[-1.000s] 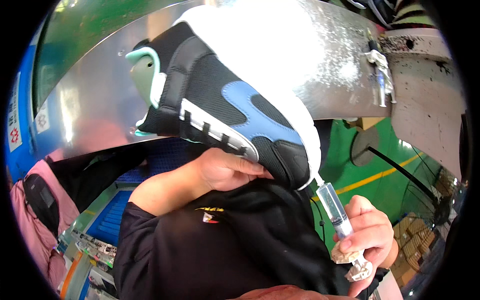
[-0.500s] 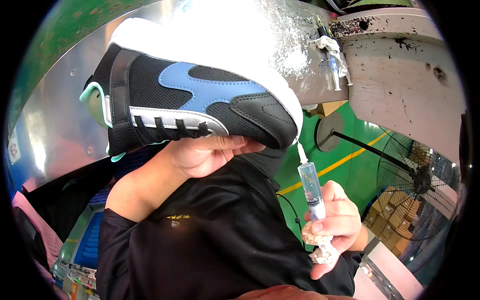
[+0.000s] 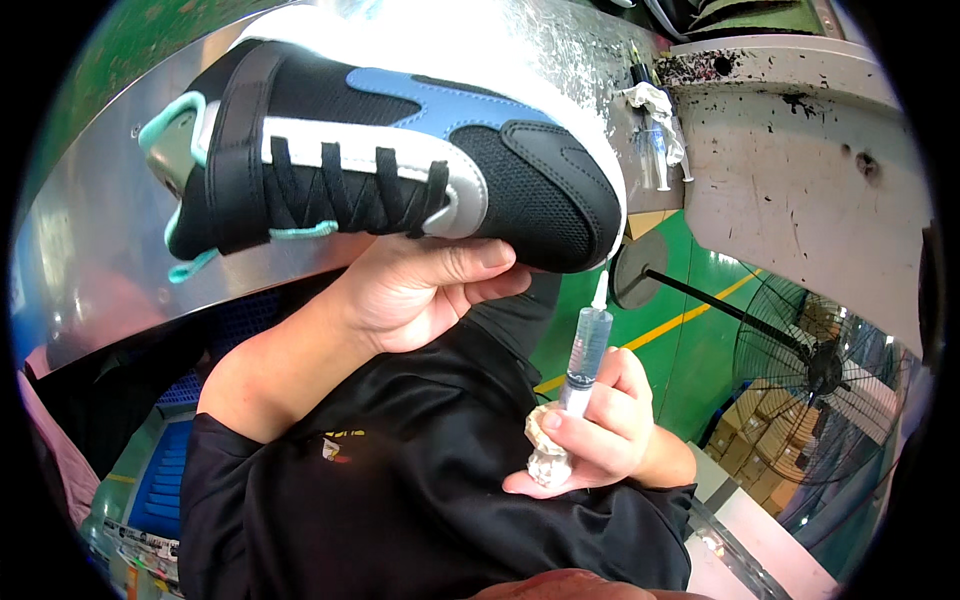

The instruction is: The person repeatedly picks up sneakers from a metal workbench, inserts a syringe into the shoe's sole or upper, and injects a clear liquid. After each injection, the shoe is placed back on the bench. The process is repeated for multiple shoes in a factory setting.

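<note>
A black sneaker (image 3: 400, 150) with blue side panels, a white sole and mint trim lies tilted in front of me, its toe to the right. My left hand (image 3: 420, 285) grips it from below near the forefoot, thumb along the upper. Below the toe, my right hand (image 3: 600, 420) is closed around a clear syringe (image 3: 588, 345) partly filled with clear liquid. The syringe's white tip points up at the sole edge by the toe; I cannot tell whether it touches. Whitish wrapping (image 3: 548, 450) covers the plunger end.
A shiny metal table (image 3: 90, 270) runs behind the shoe. More syringes (image 3: 655, 160) with a crumpled white cloth (image 3: 648, 98) lie at its right end, beside a stained pale machine panel (image 3: 790, 170). A black standing fan (image 3: 825, 365) and cardboard boxes (image 3: 750, 430) are on the right.
The shoe has rolled so that more of its laces and top face me. My right hand and the syringe have shifted left, and the syringe now leans the other way.
</note>
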`<state>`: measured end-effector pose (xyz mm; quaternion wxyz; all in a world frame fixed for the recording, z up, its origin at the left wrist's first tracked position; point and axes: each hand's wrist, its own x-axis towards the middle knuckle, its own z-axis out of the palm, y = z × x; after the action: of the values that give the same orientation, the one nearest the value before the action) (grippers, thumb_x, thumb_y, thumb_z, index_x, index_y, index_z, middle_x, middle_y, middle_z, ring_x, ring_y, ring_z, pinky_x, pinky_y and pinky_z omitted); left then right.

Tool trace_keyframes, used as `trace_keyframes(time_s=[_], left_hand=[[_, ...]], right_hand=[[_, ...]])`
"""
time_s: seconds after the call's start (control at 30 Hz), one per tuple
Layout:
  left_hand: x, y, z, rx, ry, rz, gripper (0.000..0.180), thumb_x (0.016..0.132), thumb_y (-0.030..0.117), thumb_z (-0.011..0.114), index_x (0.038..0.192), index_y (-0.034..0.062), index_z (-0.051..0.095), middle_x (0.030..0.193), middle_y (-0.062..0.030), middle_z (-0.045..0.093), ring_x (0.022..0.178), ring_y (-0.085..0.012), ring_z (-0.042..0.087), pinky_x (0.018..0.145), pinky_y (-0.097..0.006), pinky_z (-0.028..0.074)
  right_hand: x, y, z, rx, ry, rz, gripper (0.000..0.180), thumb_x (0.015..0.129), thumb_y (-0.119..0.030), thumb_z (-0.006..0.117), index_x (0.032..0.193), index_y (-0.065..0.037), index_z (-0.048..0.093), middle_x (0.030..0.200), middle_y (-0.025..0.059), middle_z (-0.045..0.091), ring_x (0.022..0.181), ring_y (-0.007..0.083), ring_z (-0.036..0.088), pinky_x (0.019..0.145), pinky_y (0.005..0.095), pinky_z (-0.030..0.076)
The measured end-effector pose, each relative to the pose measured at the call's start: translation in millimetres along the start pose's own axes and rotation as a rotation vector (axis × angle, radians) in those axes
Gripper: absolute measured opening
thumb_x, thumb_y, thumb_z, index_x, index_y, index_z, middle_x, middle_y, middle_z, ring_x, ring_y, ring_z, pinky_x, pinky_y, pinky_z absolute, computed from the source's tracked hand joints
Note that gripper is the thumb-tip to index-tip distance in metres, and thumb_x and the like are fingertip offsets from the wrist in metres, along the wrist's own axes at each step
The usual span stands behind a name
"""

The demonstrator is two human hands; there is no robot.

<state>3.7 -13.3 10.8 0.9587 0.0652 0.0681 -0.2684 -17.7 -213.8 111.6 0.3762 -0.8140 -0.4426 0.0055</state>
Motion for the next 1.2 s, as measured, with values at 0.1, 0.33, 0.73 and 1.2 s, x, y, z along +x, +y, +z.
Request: trace_keyframes(time_s=[0.1, 0.33, 0.73, 1.2], left_hand=[[3, 0, 2, 0.070, -0.030, 0.039, 0.034, 0.088, 0.007, 0.058, 0.121, 0.0011, 0.052, 0.116, -0.0158, 0.059, 0.106, -0.0279, 0.059, 0.086, -0.034, 0.055], [2, 6, 17, 0.092, 0.001, 0.023, 0.042, 0.087, 0.013, 0.060, 0.124, -0.0020, 0.047, 0.117, -0.0207, 0.057, 0.107, -0.0310, 0.059, 0.083, -0.033, 0.056], [-39, 10, 2, -0.110, -0.070, 0.004, 0.049, 0.079, 0.004, 0.061, 0.126, 0.0007, 0.047, 0.115, -0.0171, 0.060, 0.099, -0.0300, 0.062, 0.086, -0.044, 0.051], [-88, 92, 7, 0.693, 0.411, 0.368, 0.075, 0.066, 0.013, 0.073, 0.129, -0.0062, 0.038, 0.120, -0.0154, 0.055, 0.108, -0.0238, 0.057, 0.095, -0.036, 0.045]], right_hand=[[-2, 2, 8, -0.041, 0.020, -0.009, 0.039, 0.067, -0.036, 0.078, 0.090, -0.009, 0.063, 0.068, -0.0031, 0.052, 0.053, 0.0132, 0.034, 0.046, 0.0246, 0.026], [-2, 4, 16, -0.137, 0.024, -0.049, 0.036, 0.068, -0.035, 0.077, 0.091, -0.011, 0.062, 0.065, -0.0040, 0.046, 0.054, 0.0138, 0.033, 0.046, 0.0247, 0.027], [-8, 12, -5, -0.215, 0.053, -0.028, 0.061, 0.061, -0.047, 0.081, 0.101, -0.010, 0.053, 0.079, 0.0019, 0.052, 0.064, 0.0201, 0.044, 0.059, 0.0345, 0.034], [51, 137, 37, -0.263, 0.318, 0.104, 0.067, 0.053, -0.046, 0.080, 0.108, -0.013, 0.061, 0.100, 0.0072, 0.051, 0.094, 0.0278, 0.045, 0.083, 0.0397, 0.038]])
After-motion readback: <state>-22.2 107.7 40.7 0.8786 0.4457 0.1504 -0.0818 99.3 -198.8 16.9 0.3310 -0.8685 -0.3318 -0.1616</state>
